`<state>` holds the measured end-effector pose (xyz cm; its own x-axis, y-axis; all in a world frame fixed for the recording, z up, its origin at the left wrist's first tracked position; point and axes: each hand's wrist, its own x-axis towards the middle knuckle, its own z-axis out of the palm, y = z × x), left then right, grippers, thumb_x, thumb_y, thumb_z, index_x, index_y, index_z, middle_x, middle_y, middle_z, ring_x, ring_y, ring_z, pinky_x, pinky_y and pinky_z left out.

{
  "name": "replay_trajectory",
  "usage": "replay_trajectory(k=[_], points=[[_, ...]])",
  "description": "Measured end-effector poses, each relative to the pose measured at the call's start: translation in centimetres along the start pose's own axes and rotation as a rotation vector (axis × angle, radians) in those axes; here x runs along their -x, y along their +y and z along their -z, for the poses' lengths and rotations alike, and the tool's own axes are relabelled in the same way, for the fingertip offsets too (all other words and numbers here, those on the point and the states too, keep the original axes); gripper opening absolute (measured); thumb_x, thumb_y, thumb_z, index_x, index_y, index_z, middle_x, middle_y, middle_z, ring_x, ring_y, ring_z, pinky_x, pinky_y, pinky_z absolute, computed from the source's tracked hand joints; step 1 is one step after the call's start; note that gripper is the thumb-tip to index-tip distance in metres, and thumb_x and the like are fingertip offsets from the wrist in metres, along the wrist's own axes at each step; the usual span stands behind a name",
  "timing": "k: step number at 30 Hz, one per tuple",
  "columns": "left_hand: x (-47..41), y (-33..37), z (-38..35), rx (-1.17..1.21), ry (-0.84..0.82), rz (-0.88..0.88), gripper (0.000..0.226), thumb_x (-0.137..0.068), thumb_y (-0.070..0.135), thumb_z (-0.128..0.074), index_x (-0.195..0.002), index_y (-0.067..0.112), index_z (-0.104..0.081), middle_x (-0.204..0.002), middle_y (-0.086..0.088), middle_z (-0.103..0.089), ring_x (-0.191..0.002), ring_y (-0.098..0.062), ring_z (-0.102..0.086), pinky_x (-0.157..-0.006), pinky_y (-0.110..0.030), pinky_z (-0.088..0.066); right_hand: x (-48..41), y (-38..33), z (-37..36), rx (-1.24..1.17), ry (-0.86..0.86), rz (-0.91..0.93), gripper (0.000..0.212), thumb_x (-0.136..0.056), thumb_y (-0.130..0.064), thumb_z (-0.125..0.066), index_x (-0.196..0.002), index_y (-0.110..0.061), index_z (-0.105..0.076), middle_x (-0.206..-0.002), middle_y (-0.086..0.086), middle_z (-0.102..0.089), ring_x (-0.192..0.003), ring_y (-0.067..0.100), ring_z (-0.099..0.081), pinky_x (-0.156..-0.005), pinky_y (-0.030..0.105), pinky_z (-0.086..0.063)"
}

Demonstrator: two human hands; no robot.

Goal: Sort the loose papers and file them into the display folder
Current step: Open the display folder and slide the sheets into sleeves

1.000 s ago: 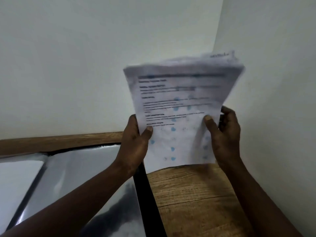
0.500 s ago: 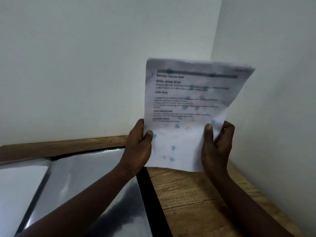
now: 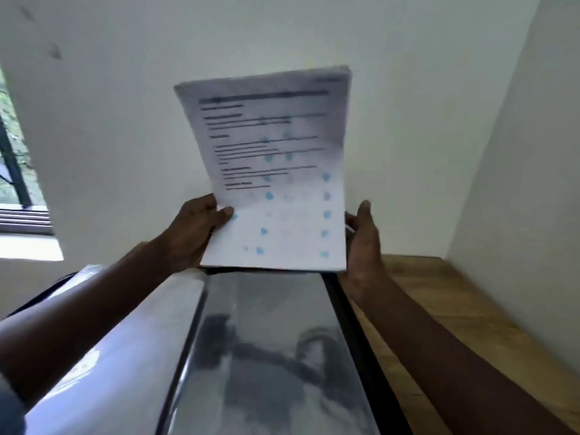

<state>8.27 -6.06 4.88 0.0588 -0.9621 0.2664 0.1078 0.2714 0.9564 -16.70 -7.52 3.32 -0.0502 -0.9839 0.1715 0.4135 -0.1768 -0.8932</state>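
**While papers [image 3: 276, 196] stand upright, display folder [image 3: 150, 340] waits**

They hang over its far edge. Left hand [image 3: 194, 230] pinches their lower-left side; right hand [image 3: 364, 246] flanks the right, grip unclear. Likely squaring the stack; next, feed one sheet into a sleeve [image 3: 282, 309].

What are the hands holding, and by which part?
A stack of white printed papers: left hand pinches its lower left edge, right hand holds the lower right edge.
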Motion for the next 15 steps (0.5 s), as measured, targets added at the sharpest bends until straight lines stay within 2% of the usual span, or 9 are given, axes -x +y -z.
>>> replay_trajectory(k=[1,2,3,4,5,7,9,11,15], points=[[0.1,-0.4,1.2,0.009,0.091,0.0,0.032,-0.103,-0.002,-0.051,-0.095,0.015,-0.078,-0.103,-0.026,-0.072,-0.08,-0.016,-0.076,-0.066,-0.031,-0.063,-0.2,1.3,-1.3,0.046,0.023,-0.049,0.063,-0.102,-0.065,-0.038,-0.103,-0.012,-0.073,-0.099,0.014,-0.077,-0.091,0.033,-0.073,-0.092,0.05,-0.056],[0.2,-1.0,2.2,0.024,0.186,0.0,0.04,-0.104,0.0,-0.052,-0.078,0.02,-0.077,-0.096,-0.029,-0.066,-0.072,-0.011,-0.074,-0.058,-0.028,-0.06,-0.1,2.7,-2.1,0.19,0.047,-0.038,0.061,-0.105,-0.058,-0.037,-0.096,-0.011,-0.073,-0.088,0.014,-0.076,-0.077,0.03,-0.071,-0.081,0.045,-0.058],[0.0,-1.7,3.5,0.037,0.269,0.013,0.039,-0.104,0.004,-0.055,-0.076,0.022,-0.075,-0.096,-0.027,-0.068,-0.074,-0.011,-0.074,-0.056,-0.028,-0.059,0.1,4.3,-3.0,0.396,0.032,0.02,0.052,-0.108,-0.047,-0.039,-0.089,-0.011,-0.073,-0.077,0.011,-0.073,-0.067,0.026,-0.066,-0.07,0.039,-0.054],[-0.2,-2.4,4.5,0.051,0.329,0.027,0.029,-0.103,0.007,-0.058,-0.086,0.022,-0.075,-0.101,-0.024,-0.072,-0.082,-0.015,-0.074,-0.058,-0.03,-0.06,0.4,5.6,-3.4,0.655,-0.051,0.133,0.042,-0.106,-0.038,-0.045,-0.087,-0.013,-0.072,-0.075,0.007,-0.07,-0.066,0.023,-0.063,-0.065,0.035,-0.05],[-0.3,-3.0,5.3,0.073,0.368,0.042,0.017,-0.102,0.009,-0.061,-0.098,0.019,-0.074,-0.109,-0.02,-0.074,-0.086,-0.02,-0.073,-0.06,-0.031,-0.06,0.7,6.9,-3.5,0.941,-0.185,0.255,0.032,-0.101,-0.035,-0.05,-0.089,-0.016,-0.072,-0.08,0.001,-0.07,-0.073,0.019,-0.064,-0.068,0.035,-0.05],[-0.7,-4.2,6.7,0.065,0.386,0.08,0.014,-0.1,0.009,-0.063,-0.108,0.014,-0.073,-0.112,-0.018,-0.075,-0.072,-0.02,-0.066,-0.054,-0.026,-0.053,1.5,8.8,-3.5,1.335,-0.399,0.392,0.025,-0.091,-0.038,-0.053,-0.086,-0.02,-0.069,-0.088,-0.007,-0.069,-0.085,0.014,-0.063,-0.075,0.038,-0.052],[-1.2,-5.0,7.4,0.037,0.387,0.114,0.017,-0.1,0.009,-0.062,-0.114,0.009,-0.072,-0.098,-0.015,-0.076,-0.057,-0.017,-0.051,-0.048,-0.023,-0.043,1.9,9.8,-3.3,1.466,-0.457,0.522,0.029,-0.09,-0.04,-0.051,-0.076,-0.019,-0.065,-0.084,-0.004,-0.064,-0.083,0.02,-0.058,-0.072,0.043,-0.048],[-1.6,-5.3,7.3,0.062,0.365,0.113,0.02,-0.101,0.008,-0.06,-0.119,0.005,-0.07,-0.086,-0.011,-0.071,-0.048,-0.014,-0.044,-0.049,-0.025,-0.044,1.9,9.9,-3.3,1.417,-0.457,0.536,0.024,-0.089,-0.037,-0.054,-0.076,-0.02,-0.064,-0.085,-0.005,-0.063,-0.085,0.019,-0.057,-0.076,0.044,-0.047],[-2.2,-5.7,6.6,0.17,0.359,0.123,0.023,-0.101,0.006,-0.061,-0.122,0.011,-0.07,-0.106,-0.005,-0.075,-0.054,-0.006,-0.062,-0.058,-0.03,-0.054,1.7,9.9,-3.2,1.429,-0.477,0.63,0.007,-0.09,-0.027,-0.057,-0.083,-0.026,-0.056,-0.09,-0.011,-0.058,-0.092,0.016,-0.054,-0.085,0.043,-0.041]])
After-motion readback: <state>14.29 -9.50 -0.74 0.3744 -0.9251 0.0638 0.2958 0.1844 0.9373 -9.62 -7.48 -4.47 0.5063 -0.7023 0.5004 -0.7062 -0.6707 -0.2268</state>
